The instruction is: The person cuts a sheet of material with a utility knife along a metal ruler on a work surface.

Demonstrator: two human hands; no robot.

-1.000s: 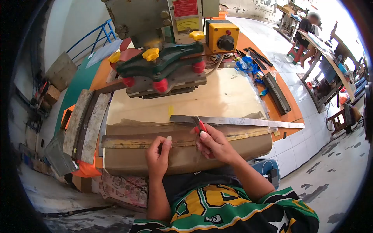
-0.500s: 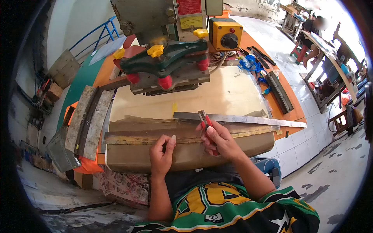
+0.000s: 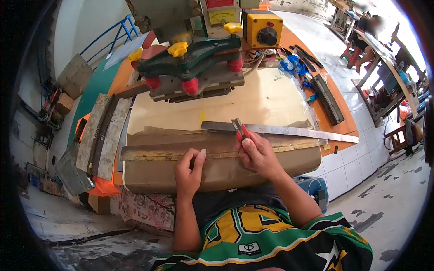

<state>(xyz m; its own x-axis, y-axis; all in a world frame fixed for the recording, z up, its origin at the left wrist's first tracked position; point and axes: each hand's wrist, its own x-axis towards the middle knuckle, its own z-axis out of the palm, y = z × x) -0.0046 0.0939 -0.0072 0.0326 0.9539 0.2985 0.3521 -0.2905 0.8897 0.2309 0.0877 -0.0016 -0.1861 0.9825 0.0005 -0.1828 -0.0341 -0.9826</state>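
Beside the near edge of the long, flat metal strip [image 3: 289, 131], the right hand [image 3: 260, 156] wraps a red-handled metal tool [image 3: 243, 131]. Nearer than the strip's left end, the left hand [image 3: 189, 168] curls, thumb raised; whether it grips anything I cannot tell.

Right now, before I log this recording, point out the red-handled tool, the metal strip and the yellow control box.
Red-handled tool [image 3: 245, 131]: head view, on a red handle.
Metal strip [image 3: 289, 131]: head view, middle of its flat face.
Yellow control box [image 3: 257, 28]: head view, on its front panel.

blue railing [image 3: 106, 36] | person [image 3: 362, 31] seated on red stool [image 3: 350, 58] | crumpled blue plastic [image 3: 294, 66]
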